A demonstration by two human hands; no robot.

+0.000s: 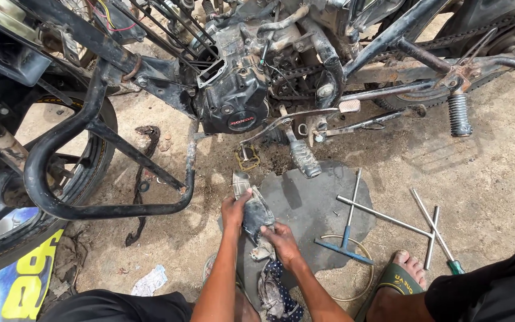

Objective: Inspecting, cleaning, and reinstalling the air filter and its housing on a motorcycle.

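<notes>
greasy metal part (251, 209): dark, oily engine cover piece, held low over the dirt just in front of the motorcycle engine (233, 101), between both hands.
left hand (233, 209): fingers closed round the part's left edge, thumb on top.
right hand (282, 240): clamped on the part's lower right end, knuckles up (black with grease).
rag (274, 292): dark spotted cloth bunched on the ground just below the hands, touching a grimy pale scrap.
rubber sheet (317, 203): grey mat on the ground under and beside the hands, below the footpeg (303, 156).
t-handle wrenches (353, 220): one blue-ended lying on the mat's right edge, others crossed on the dirt near it.
screwdriver (442, 238): green handle, beside the sandalled foot (403, 271).
crash guard (67, 173): black tube loop, left of the hands, well apart.
</notes>
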